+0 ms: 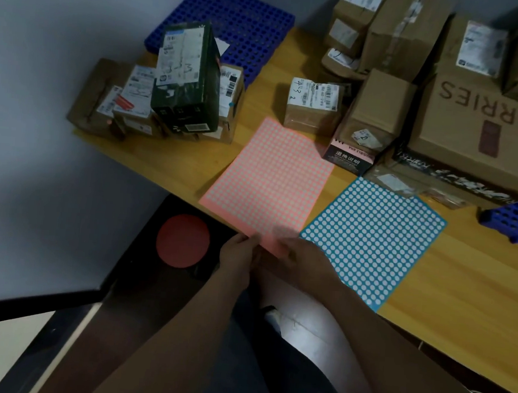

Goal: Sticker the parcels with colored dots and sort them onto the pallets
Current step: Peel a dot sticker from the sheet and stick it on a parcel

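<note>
- The right hand (pixel 302 257) is smearing into blur at its fingers (pixel 281 232); I'm not making out whether they're pinching a dot or just pressing down.
- Both hands are covering the near corner of the pink sticker sheet (pixel 268 178), the left hand (pixel 237 253) gripping its edge.
- The picture's right edge is cutting off the nearer blue pallet (pixel 516 221) and the lettering on the big printed box (pixel 474 126).
- The dark green box (pixel 186 79) is hiding part of the far blue pallet (pixel 249 22) and the small parcels (pixel 104 100) around it.
- The top edge is cropping the stacked parcels (pixel 389 26).
- The shipping labels are staying too small to read.
</note>
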